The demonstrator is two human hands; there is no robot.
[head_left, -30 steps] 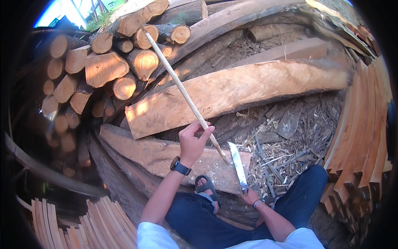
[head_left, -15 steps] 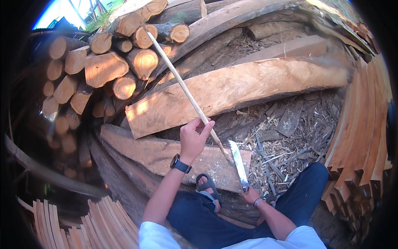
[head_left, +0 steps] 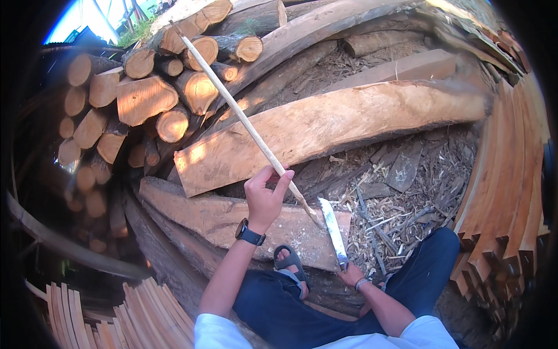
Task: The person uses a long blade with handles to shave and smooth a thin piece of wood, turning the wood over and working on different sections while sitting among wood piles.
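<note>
Pale wood, a long slim stick, runs through the left hand, thumb and fingers closed around it nearer its lower end; the longer part slants up and left past the fingertips. Right hand has its fingers wrapped on the handle of a long knife, blade pointing away. Stick's lower tip sits just left of the blade, over the right end of the near plank; contact with the wood cannot be told. Blade crosses close by that plank's right edge. Between the plank's far edge and the thick slab a gap widens rightward, its floor strewn with wood shavings. Stick's far tip overlaps the view of the log pile. Stacked boards bound the right side; thin strips fill the lower left.
</note>
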